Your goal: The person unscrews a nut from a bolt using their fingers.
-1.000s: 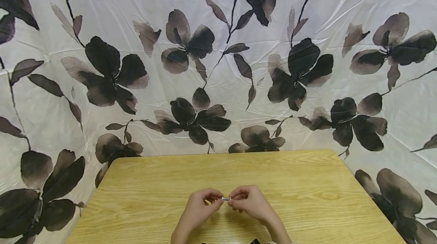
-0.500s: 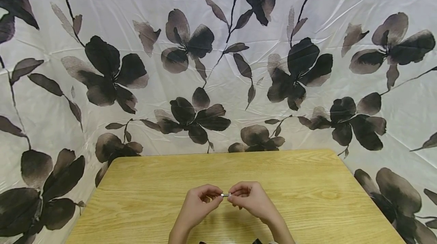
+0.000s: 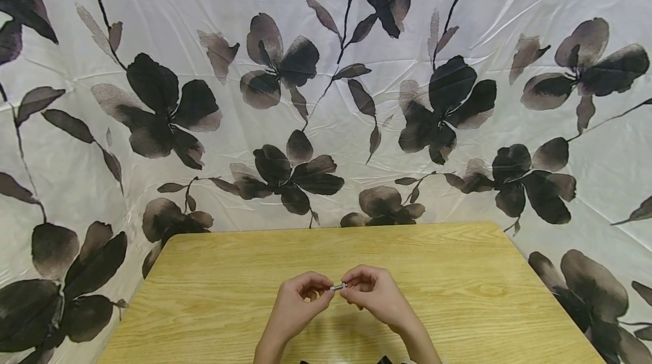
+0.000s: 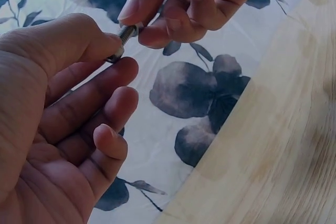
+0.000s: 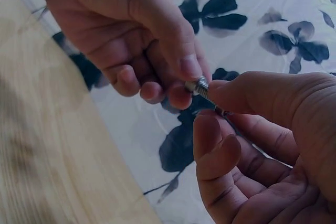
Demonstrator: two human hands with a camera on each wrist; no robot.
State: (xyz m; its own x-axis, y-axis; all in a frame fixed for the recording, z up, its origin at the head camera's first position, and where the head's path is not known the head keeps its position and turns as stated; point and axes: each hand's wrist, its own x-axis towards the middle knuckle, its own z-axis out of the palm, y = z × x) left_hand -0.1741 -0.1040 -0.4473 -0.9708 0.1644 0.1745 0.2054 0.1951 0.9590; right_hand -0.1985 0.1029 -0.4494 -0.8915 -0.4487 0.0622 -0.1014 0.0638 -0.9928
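Note:
Between my two hands a small silver metal bolt point(image 3: 338, 286) is held over the table, its right end slightly higher. My left hand point(image 3: 297, 303) pinches one end with thumb and index finger. The thumb and fingertips of my right hand point(image 3: 376, 294) pinch the other end. Threads show along the bolt's shank point(image 4: 126, 34) in the left wrist view, and a wider piece sits by the left fingertips. In the right wrist view, the bolt point(image 5: 202, 88) is wider at the left thumb, and fingertips cover part of each end.
A wooden table point(image 3: 229, 262) with light grain and rounded far corners lies beneath both hands. Behind it and along its sides hangs a white cloth point(image 3: 367, 143) printed with dark flowers. Wrinkles run across the cloth.
Both hands have moved slightly up in the head view with the bolt, the right more than the left. The bolt has gone from nearly level to tilted, right end up.

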